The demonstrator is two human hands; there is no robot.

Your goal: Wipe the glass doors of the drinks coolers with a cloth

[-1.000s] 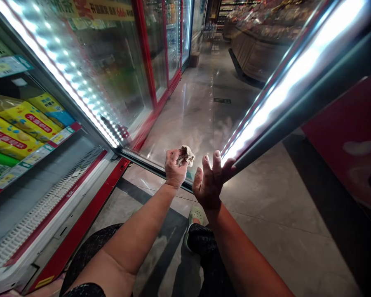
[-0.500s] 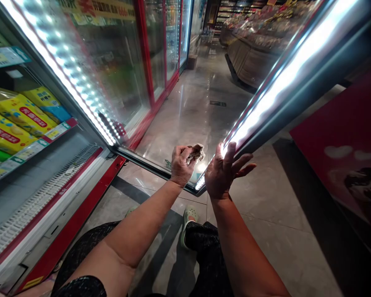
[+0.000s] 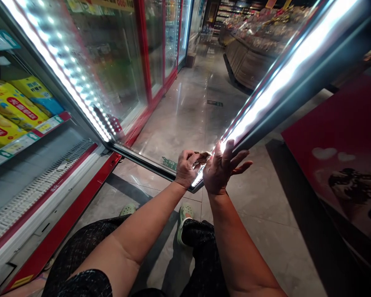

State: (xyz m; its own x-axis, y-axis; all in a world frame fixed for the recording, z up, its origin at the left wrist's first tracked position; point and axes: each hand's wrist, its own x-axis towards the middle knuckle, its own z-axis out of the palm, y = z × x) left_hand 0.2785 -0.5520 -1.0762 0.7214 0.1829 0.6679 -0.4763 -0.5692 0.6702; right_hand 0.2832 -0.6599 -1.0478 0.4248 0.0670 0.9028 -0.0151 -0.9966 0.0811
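Note:
My left hand (image 3: 187, 167) is closed around a small crumpled rag (image 3: 202, 156), brownish and partly hidden by the fingers. It is at the lower corner of an open glass cooler door (image 3: 142, 161), close to the lit strip (image 3: 262, 95) on the door's right edge. My right hand (image 3: 219, 169) rests against that edge just beside the left one, its fingers stretched and spread. Two fingertips lie over the bright strip; the other fingers stick out to the right. The thumb's contact is not clear.
Left, the cooler's shelf holds yellow drink packs (image 3: 17, 105) above a white grille (image 3: 46, 187). Red-framed coolers (image 3: 145, 53) line the aisle. A red panel with hearts (image 3: 330, 136) stands at right. My green clog (image 3: 184, 218) is on the tiled floor (image 3: 266, 243).
My left hand has moved slightly right with the rag, from over the glass to the lit edge strip beside my right hand. The right hand stays on the door edge.

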